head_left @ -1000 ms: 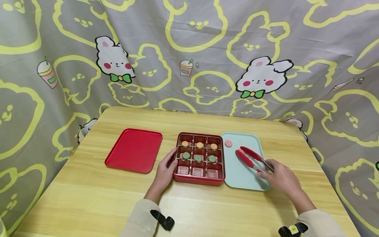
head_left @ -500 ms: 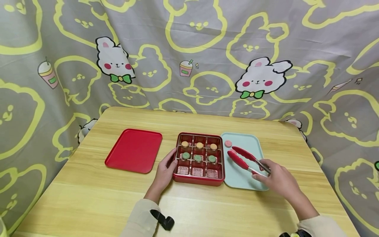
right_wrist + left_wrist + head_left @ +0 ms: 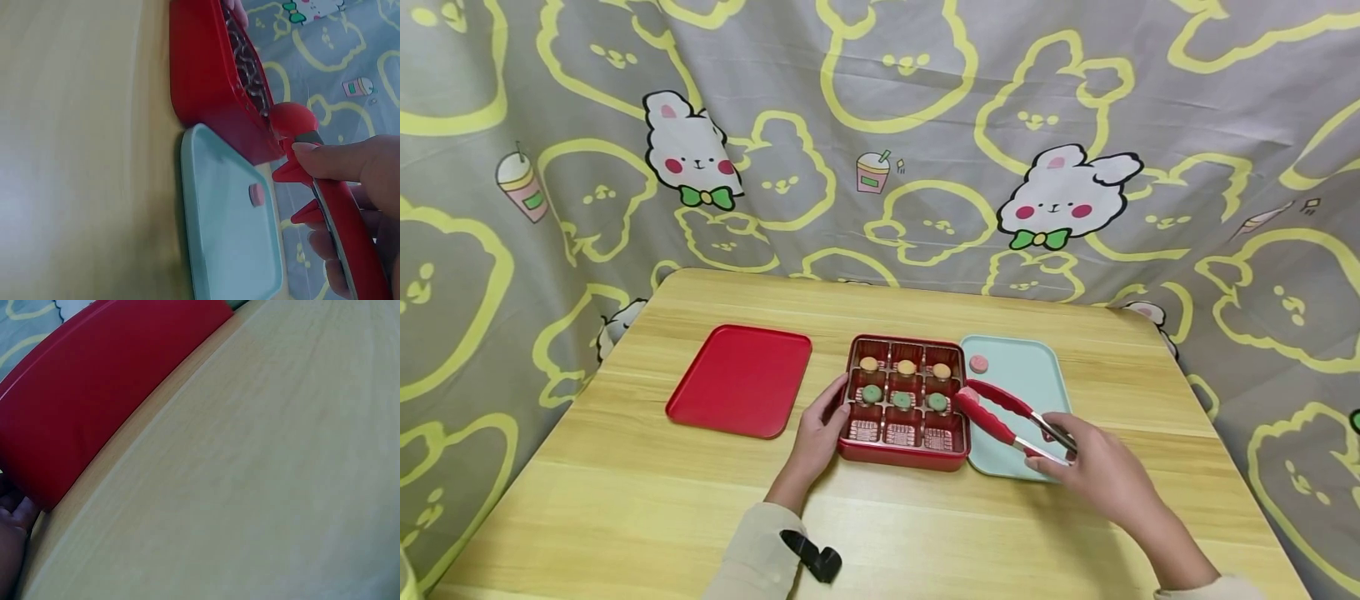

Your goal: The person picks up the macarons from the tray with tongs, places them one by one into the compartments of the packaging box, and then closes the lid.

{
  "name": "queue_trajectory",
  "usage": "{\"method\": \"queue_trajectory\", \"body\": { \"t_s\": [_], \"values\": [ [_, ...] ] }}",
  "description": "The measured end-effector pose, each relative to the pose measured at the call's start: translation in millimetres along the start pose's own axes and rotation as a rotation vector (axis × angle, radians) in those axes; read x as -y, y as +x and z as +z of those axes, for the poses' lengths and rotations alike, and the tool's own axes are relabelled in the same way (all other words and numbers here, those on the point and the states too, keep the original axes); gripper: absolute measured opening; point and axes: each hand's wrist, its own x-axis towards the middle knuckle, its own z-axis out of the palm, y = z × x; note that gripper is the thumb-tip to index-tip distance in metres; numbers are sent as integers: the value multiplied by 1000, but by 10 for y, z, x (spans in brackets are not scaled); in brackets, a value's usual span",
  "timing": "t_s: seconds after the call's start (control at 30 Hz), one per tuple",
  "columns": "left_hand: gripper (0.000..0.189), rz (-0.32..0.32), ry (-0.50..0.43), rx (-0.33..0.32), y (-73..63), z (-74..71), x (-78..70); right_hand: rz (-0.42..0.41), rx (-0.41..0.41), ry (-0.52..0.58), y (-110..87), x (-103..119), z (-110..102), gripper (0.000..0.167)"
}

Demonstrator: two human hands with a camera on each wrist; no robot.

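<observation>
My left hand (image 3: pixel 816 429) holds the left side of a red box (image 3: pixel 902 457), thumb near its front-left corner. The box has a clear divided insert. Yellow round cookies (image 3: pixel 906 367) sit in its back row and green ones (image 3: pixel 902 401) in the middle row; the front row holds none. My right hand (image 3: pixel 1105 471) grips red-tipped tongs (image 3: pixel 992 423) around their metal handles. Between the tong tips is a pink round cookie (image 3: pixel 972 392), at the box's right rim. One more pink cookie (image 3: pixel 256 194) lies on the pale green tray.
The pale green tray (image 3: pixel 1037 358) stands right against the box. To the left of the box lies a flat red lid (image 3: pixel 741 379) on the wooden table (image 3: pixel 647 500). A patterned curtain (image 3: pixel 940 150) hangs behind the table.
My right hand has moved the tongs and the pink cookie left, from over the tray to the box's right rim. The left hand and the box have stayed put.
</observation>
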Motion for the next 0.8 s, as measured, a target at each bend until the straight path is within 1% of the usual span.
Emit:
{"method": "queue_trajectory", "body": {
  "t_s": [0.13,0.4,0.8],
  "values": [
    [47,-1,0,0,-1,2,-3,-10,13,8,-65,61,11,60],
    [47,6,5,2,-2,-4,-6,3,90,6,-143,151,54,61],
    [48,7,4,0,1,1,1,17,88,15,-145,146,86,60]
  ]
}}
